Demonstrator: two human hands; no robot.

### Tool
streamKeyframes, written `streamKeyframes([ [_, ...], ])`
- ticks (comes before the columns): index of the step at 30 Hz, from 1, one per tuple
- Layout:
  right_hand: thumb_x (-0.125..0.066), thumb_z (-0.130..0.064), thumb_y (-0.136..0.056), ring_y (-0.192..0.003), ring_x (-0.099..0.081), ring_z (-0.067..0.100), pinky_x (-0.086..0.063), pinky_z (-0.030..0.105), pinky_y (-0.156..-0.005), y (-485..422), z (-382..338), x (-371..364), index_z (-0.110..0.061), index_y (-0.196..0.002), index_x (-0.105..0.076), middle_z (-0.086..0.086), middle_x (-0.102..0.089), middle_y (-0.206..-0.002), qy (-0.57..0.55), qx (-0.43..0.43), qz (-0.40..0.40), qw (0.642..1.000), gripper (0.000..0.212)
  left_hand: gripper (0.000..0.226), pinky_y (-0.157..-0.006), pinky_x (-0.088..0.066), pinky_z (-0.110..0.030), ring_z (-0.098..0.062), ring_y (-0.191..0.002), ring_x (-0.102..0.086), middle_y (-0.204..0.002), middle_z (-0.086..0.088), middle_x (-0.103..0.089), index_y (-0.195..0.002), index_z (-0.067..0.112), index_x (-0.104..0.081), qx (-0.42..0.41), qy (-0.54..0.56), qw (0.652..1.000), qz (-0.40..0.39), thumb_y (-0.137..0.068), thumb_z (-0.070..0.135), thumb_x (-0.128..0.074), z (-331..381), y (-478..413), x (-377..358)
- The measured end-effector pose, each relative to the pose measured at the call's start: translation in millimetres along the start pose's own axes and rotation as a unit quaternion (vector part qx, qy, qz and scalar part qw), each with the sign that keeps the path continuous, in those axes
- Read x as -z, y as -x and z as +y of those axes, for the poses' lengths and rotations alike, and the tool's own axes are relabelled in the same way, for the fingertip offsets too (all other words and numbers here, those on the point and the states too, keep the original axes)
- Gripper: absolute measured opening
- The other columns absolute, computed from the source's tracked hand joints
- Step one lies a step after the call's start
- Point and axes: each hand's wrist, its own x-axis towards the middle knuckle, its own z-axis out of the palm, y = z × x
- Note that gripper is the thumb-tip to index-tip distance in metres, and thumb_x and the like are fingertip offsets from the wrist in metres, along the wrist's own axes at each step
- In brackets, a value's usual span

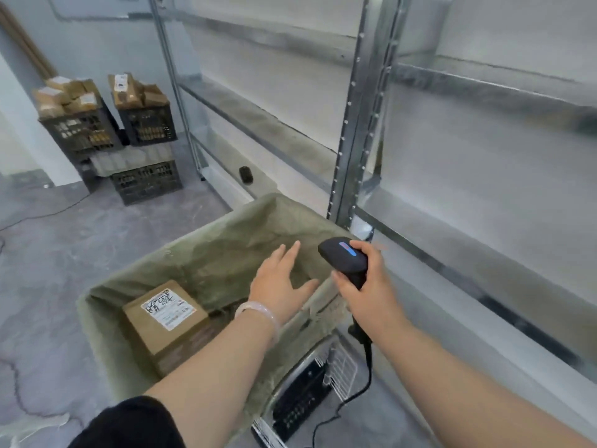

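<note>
Left hand (278,286) spread beside cart edge (318,313), right hand (371,287) gripping scanner (345,257)

Head view — forward, downward, close above the scanner (344,258)

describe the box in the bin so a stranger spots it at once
Start at the green cloth-lined bin beside the metal shelving. In its left corner lies a brown cardboard box; unlike the crated boxes beyond, its white label carries black scribble.
</note>
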Motion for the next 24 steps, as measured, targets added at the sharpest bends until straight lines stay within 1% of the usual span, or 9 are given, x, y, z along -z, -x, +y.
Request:
streamKeyframes([
  [2,-0.070,-0.028,-0.089,-0.089,-0.063,0.010,-0.055,0.040,-0.084,19,5,43,-0.054,-0.115,-0.039,-0.023,-0.058,-0.109,0.006,-0.005,0.049,0.999,0.048,0.083,-0.121,-0.019,-0.036,-0.016,-0.152,-0.015,-0.167,0.004,-0.016,-0.158,0.038,-0.018,-0.041,-0.016,0.999,-0.020,-0.090,0.053,-0.064,41,7,-16],
  [5,-0.070,-0.024,-0.088,-0.083,-0.060,0.011,-0.053,0.034,-0.082,53,17,110,-0.047,-0.119,-0.041,-0.015,-0.061,-0.112,0.004,0.000,0.119,0.993,0.048,0.082,-0.122,-0.019,-0.035,-0.017,-0.152,-0.017,-0.167,0.002,-0.018,-0.158,0.036,-0.020,-0.113,-0.031,0.993,-0.029,-0.090,0.052,-0.064,109,24,-45],
  [9,-0.070,-0.021,-0.088,-0.093,-0.058,0.002,-0.048,0.019,-0.084,116,38,206,-0.041,-0.123,-0.042,-0.025,-0.055,-0.111,0.029,0.000,0.187,0.982,0.049,0.083,-0.123,-0.018,-0.034,-0.017,-0.153,-0.015,-0.167,0.003,-0.015,-0.158,0.036,-0.017,-0.172,-0.002,0.982,-0.074,-0.091,0.051,-0.064,205,72,-100],
  [11,-0.070,-0.020,-0.088,-0.095,-0.060,0.009,-0.052,0.029,-0.086,151,49,255,-0.044,-0.121,-0.041,-0.026,-0.055,-0.112,0.032,-0.012,0.232,0.972,0.050,0.083,-0.124,-0.015,-0.034,-0.016,-0.153,-0.012,-0.167,0.004,-0.014,-0.158,0.038,-0.014,-0.204,0.006,0.974,-0.099,-0.092,0.053,-0.062,248,102,-132],
  [13,-0.069,-0.021,-0.088,-0.094,-0.063,0.016,-0.055,0.038,-0.083,189,60,302,-0.047,-0.121,-0.041,-0.019,-0.059,-0.112,0.030,-0.031,0.274,0.961,0.050,0.083,-0.123,-0.015,-0.035,-0.017,-0.153,-0.012,-0.167,0.006,-0.012,-0.158,0.041,-0.013,-0.228,0.013,0.966,-0.122,-0.092,0.054,-0.061,290,129,-163],
  [17,-0.070,-0.019,-0.088,-0.096,-0.060,0.014,-0.051,0.030,-0.081,264,79,380,-0.041,-0.123,-0.042,-0.013,-0.059,-0.113,0.049,-0.034,0.348,0.936,0.049,0.083,-0.122,-0.021,-0.035,-0.019,-0.153,-0.016,-0.167,0.002,-0.016,-0.158,0.039,-0.017,-0.296,0.034,0.941,-0.161,-0.091,0.050,-0.065,373,185,-220],
  [20,-0.070,-0.023,-0.088,-0.089,-0.061,0.015,-0.051,0.029,-0.076,317,94,427,-0.050,-0.118,-0.040,-0.011,-0.061,-0.113,0.048,-0.062,0.393,0.916,0.050,0.082,-0.120,-0.025,-0.032,-0.023,-0.148,-0.027,-0.161,-0.001,-0.029,-0.156,0.032,-0.028,-0.344,0.045,0.918,-0.193,-0.087,0.044,-0.070,425,231,-261],
  [22,-0.068,-0.027,-0.089,-0.082,-0.059,0.014,-0.051,0.031,-0.071,350,99,455,-0.054,-0.118,-0.040,-0.011,-0.062,-0.110,0.043,-0.088,0.426,0.899,0.048,0.080,-0.120,-0.027,-0.039,-0.023,-0.146,-0.030,-0.158,0.001,-0.034,-0.154,0.035,-0.030,-0.382,0.024,0.902,-0.201,-0.084,0.050,-0.068,452,256,-284],
  [24,-0.068,-0.029,-0.090,-0.078,-0.057,0.012,-0.050,0.031,-0.067,378,101,480,-0.052,-0.121,-0.040,-0.016,-0.060,-0.108,0.043,-0.104,0.457,0.882,0.048,0.080,-0.119,-0.028,-0.038,-0.019,-0.148,-0.028,-0.163,0.004,-0.027,-0.155,0.040,-0.024,-0.412,0.007,0.884,-0.220,-0.087,0.056,-0.063,478,278,-301],
])
